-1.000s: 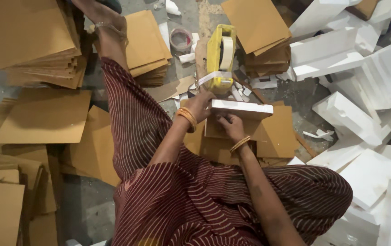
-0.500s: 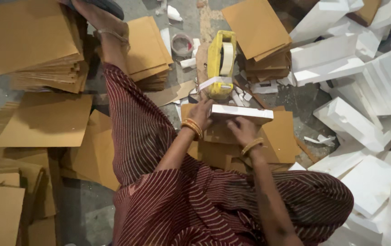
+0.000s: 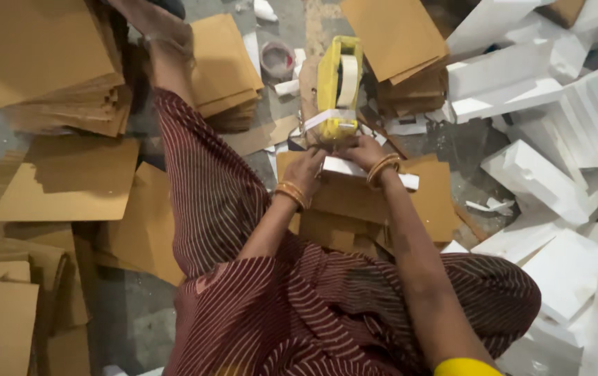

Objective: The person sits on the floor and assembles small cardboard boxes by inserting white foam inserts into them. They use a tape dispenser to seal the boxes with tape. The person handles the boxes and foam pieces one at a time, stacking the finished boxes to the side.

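So the person's sitting on the floor (image 3: 132, 327) with a white foam block (image 3: 372, 174) laid across a brown cardboard sheet (image 3: 382, 209) in front of their knees. Both hands are up at the far edge of the block, right where the yellow tape dispenser (image 3: 339, 87) stands. The left hand (image 3: 306, 167) is curled down onto the block's left end, fingers closed against it. The right hand (image 3: 359, 147) is at the dispenser's base by the loose white tape strip (image 3: 327, 118); looks like it's pinching there, but I can't tell if it actually has the tape.

Progress-wise, I'd say this piece is mid-way: the block sits on the card but I see no tape across it and the card isn't folded round it. Plenty left too, going by the heap of white foam pieces (image 3: 556, 139) on the right and the stacks of cardboard sheets (image 3: 41, 63) on the left.

Compared with a second ago, the block has gone from tipped up on edge to lying lower and flatter, and the right hand has moved from beneath the block up to the dispenser.
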